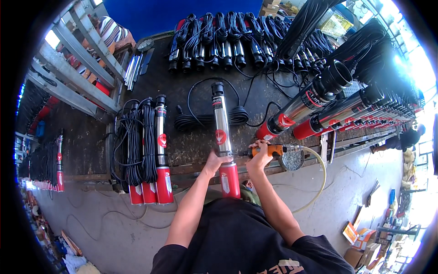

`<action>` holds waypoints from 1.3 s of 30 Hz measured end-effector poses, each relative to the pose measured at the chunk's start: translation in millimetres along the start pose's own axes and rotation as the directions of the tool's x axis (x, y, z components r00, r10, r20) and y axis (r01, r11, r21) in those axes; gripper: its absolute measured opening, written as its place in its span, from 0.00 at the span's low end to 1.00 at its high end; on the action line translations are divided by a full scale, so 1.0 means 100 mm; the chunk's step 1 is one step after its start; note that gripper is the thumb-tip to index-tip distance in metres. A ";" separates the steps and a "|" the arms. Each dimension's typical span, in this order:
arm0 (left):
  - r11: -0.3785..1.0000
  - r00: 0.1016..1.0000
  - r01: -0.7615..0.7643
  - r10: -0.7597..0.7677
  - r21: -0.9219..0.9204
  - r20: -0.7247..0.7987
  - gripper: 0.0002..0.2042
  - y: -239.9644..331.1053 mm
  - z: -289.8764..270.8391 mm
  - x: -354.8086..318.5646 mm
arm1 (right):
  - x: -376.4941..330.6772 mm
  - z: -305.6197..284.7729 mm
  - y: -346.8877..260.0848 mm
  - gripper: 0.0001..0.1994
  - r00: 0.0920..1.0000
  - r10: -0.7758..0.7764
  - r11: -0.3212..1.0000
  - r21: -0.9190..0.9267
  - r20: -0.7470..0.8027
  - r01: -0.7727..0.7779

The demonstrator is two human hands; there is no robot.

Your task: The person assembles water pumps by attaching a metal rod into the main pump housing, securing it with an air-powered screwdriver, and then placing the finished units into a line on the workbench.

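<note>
A submersible pump lies in front of me, with a silver body, black top and red lower end that overhangs the bench's near edge. My left hand is wrapped around it just above the red part. Gripped in my right hand is an orange power screwdriver; its tip, close to the pump's side, is hard to make out. A pale yellow hose curves down near the tool. Beneath the pump rests a coil of black cable.
Three pumps with bundled cables lie at the left. A row of pumps lines the bench's far side. More pumps lean at the right, by a round dish of small metal parts. A metal frame rises at the left.
</note>
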State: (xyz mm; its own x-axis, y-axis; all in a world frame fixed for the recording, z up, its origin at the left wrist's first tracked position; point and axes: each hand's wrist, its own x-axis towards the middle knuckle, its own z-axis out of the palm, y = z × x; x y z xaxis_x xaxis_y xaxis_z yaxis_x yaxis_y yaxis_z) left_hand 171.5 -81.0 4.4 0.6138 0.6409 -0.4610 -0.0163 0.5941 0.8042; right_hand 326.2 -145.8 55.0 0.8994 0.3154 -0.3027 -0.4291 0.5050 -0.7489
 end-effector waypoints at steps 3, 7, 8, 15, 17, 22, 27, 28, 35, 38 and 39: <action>1.000 1.000 0.002 -0.002 0.007 0.010 0.32 0.02 0.01 -0.01 | 0.03 -0.03 0.00 0.06 1.000 0.013 1.000 0.002 0.010 -0.013; 1.000 1.000 0.001 -0.001 -0.002 0.022 0.29 0.06 0.03 -0.03 | 0.02 -0.03 0.00 0.06 1.000 0.005 1.000 0.023 0.018 -0.005; 1.000 1.000 0.002 -0.002 -0.003 0.024 0.29 0.07 0.02 -0.03 | 0.02 -0.02 0.01 0.06 1.000 0.008 1.000 0.024 0.024 -0.009; 1.000 1.000 0.010 -0.010 0.010 -0.011 0.34 0.01 0.01 0.00 | -0.06 0.07 -0.06 0.06 0.998 0.000 1.000 0.016 0.065 -0.001; 1.000 1.000 0.018 -0.018 -0.004 -0.008 0.30 0.05 0.03 -0.03 | -0.05 0.06 -0.06 0.06 0.997 -0.009 1.000 0.011 0.073 0.008; 0.999 1.000 0.027 -0.027 0.021 0.011 0.34 0.03 0.00 -0.01 | -0.06 0.08 -0.07 0.07 0.996 -0.006 1.000 0.010 0.086 0.005; 0.999 1.000 0.026 -0.027 0.028 0.006 0.33 0.02 0.00 0.00 | -0.05 0.08 -0.08 0.08 0.995 -0.013 1.000 0.023 0.095 0.011; 0.999 1.000 0.025 -0.025 0.029 0.007 0.33 0.02 0.00 0.00 | -0.04 0.07 -0.06 0.08 0.996 -0.015 1.000 0.022 0.092 0.013; 1.000 1.000 0.012 -0.013 0.018 0.019 0.33 -0.04 -0.03 0.04 | -0.07 0.08 -0.03 0.08 0.997 -0.006 0.999 0.037 0.077 0.003; 1.000 1.000 0.004 -0.004 0.023 0.000 0.33 -0.01 -0.01 0.01 | -0.09 0.10 -0.02 0.08 0.996 -0.001 0.999 0.036 0.088 -0.003; 1.000 1.000 0.008 -0.008 0.020 0.001 0.34 0.00 0.00 0.01 | -0.10 0.11 -0.02 0.08 0.996 0.000 0.999 0.035 0.094 -0.003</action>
State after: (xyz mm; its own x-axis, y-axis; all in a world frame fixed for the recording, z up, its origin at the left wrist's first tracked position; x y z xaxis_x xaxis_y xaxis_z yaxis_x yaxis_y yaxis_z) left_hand 172.1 -80.6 4.4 0.6150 0.6356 -0.4668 0.0039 0.5895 0.8078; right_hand 317.4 -141.2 65.6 0.8876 0.3894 -0.2462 -0.4348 0.5315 -0.7269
